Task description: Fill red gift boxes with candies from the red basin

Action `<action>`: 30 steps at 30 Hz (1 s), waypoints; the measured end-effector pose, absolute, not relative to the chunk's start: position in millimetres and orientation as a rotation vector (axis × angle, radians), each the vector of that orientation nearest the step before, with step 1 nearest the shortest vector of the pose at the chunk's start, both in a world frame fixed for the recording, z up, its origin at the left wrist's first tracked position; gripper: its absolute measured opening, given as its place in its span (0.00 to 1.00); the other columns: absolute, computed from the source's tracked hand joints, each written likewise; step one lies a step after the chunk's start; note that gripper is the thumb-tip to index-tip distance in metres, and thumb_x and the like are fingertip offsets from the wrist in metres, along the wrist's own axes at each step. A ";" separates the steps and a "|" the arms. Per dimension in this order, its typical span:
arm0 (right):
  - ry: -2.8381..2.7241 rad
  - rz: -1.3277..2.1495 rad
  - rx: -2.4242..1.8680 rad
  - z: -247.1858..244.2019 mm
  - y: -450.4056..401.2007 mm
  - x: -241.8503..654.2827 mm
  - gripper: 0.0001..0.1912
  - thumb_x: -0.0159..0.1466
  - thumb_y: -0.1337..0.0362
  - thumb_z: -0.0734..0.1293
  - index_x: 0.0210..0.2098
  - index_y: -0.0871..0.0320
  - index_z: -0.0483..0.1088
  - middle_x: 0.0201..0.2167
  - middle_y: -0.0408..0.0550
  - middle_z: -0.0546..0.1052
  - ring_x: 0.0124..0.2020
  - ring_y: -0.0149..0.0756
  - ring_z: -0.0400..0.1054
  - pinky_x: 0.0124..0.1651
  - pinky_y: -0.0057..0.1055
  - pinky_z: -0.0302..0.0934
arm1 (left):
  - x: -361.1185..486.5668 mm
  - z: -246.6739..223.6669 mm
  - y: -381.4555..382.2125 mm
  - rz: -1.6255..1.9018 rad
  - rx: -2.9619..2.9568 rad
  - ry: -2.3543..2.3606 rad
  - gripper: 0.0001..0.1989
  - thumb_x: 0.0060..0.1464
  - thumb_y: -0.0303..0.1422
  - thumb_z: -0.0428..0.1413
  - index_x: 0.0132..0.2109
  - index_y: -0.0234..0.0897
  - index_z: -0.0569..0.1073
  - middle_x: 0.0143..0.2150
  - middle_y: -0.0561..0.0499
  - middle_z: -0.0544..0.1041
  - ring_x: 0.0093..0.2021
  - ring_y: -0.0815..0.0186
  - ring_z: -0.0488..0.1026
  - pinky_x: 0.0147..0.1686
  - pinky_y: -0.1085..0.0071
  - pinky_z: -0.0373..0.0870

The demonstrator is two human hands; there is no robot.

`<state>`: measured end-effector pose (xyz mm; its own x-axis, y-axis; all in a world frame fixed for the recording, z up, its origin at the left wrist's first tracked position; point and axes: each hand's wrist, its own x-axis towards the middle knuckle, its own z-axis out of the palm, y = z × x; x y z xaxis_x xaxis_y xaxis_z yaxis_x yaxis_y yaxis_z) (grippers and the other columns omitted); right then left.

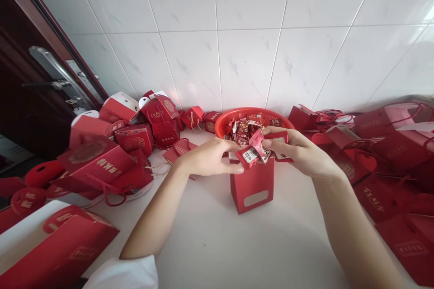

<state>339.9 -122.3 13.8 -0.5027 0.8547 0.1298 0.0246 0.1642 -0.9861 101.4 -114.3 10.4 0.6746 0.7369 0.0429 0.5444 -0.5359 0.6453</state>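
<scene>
A red paper gift box (252,187) with a pale oblong window stands upright on the white table before me. My left hand (212,158) has its thumb and fingers around the upper left edge of the box. Over the box top, my right hand (296,149) pinches several small wrapped candies (262,151), red and pink with white labels. These packets hide most of the box's opening. Just behind, a red plastic basket (220,126) contains many more wrapped candies (242,131).
Red gift boxes (101,162) are heaped on the left, some with cord handles. More red boxes (379,189) crowd the right side. A large red box (68,244) lies at the near left. Behind are a white tiled wall (251,63) and a dark door with a metal handle (63,72).
</scene>
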 end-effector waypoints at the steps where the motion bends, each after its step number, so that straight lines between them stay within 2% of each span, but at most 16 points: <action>1: -1.710 1.405 -0.855 12.0 -120.5 340.1 0.13 0.63 0.55 0.71 0.40 0.57 0.73 0.32 0.45 0.76 0.32 0.34 0.71 0.35 0.30 0.64 | 101.4 9.3 -112.8 0.428 2.269 0.987 0.16 0.56 0.38 0.59 0.51 0.42 0.79 0.46 0.52 0.82 0.46 0.60 0.77 0.42 0.72 0.69; 5: -1.685 1.407 -0.872 6.6 -113.3 341.9 0.13 0.63 0.54 0.71 0.41 0.57 0.74 0.35 0.46 0.77 0.34 0.36 0.73 0.35 0.30 0.65 | 103.2 6.2 -111.2 0.472 2.239 1.010 0.15 0.55 0.40 0.60 0.47 0.39 0.79 0.40 0.52 0.82 0.42 0.60 0.77 0.41 0.71 0.69; 10: -1.633 1.457 -0.820 6.7 -110.1 343.2 0.14 0.62 0.54 0.72 0.42 0.56 0.74 0.40 0.49 0.78 0.39 0.39 0.75 0.40 0.35 0.70 | 108.6 6.4 -115.0 0.474 2.236 1.062 0.14 0.50 0.36 0.61 0.45 0.39 0.79 0.38 0.54 0.82 0.41 0.60 0.77 0.40 0.72 0.70; 13: -1.675 1.405 -0.791 8.7 -110.9 344.6 0.12 0.63 0.54 0.71 0.40 0.56 0.74 0.37 0.47 0.78 0.36 0.38 0.74 0.38 0.33 0.69 | 110.2 6.1 -115.4 0.529 2.268 1.066 0.14 0.50 0.32 0.59 0.45 0.39 0.79 0.38 0.54 0.82 0.41 0.60 0.78 0.40 0.71 0.71; 17: -1.868 1.192 -0.804 9.8 -112.0 349.4 0.12 0.66 0.54 0.67 0.39 0.56 0.73 0.31 0.45 0.75 0.29 0.34 0.70 0.34 0.31 0.65 | 107.9 2.0 -110.5 0.559 2.297 1.037 0.16 0.50 0.28 0.57 0.47 0.40 0.79 0.43 0.52 0.82 0.45 0.59 0.78 0.45 0.70 0.73; 23: -2.278 0.716 -0.922 9.4 -114.9 353.2 0.12 0.71 0.56 0.61 0.40 0.56 0.72 0.30 0.45 0.73 0.30 0.33 0.64 0.32 0.30 0.58 | 101.2 -9.7 -92.0 0.569 2.179 0.935 0.27 0.49 0.25 0.56 0.58 0.42 0.75 0.59 0.51 0.77 0.56 0.60 0.75 0.51 0.69 0.72; 26: -2.358 0.590 -0.919 9.5 -115.1 352.5 0.14 0.72 0.57 0.58 0.37 0.56 0.71 0.30 0.45 0.72 0.30 0.34 0.63 0.34 0.31 0.58 | 100.1 -10.9 -86.5 0.549 2.163 0.939 0.27 0.49 0.24 0.56 0.57 0.44 0.74 0.60 0.51 0.76 0.59 0.60 0.73 0.56 0.67 0.70; 30: -2.288 0.506 -0.923 7.1 -112.0 353.4 0.13 0.71 0.56 0.60 0.41 0.53 0.74 0.35 0.48 0.74 0.35 0.38 0.66 0.38 0.34 0.61 | 100.7 -10.2 -86.1 0.552 2.150 0.969 0.25 0.50 0.26 0.57 0.57 0.42 0.75 0.61 0.49 0.75 0.61 0.58 0.71 0.57 0.64 0.69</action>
<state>353.4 -112.0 7.1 -0.5687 0.7207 0.3965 0.4862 0.6833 -0.5447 100.7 -86.1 -10.2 0.6286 0.7724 0.0911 0.4718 -0.4718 0.7449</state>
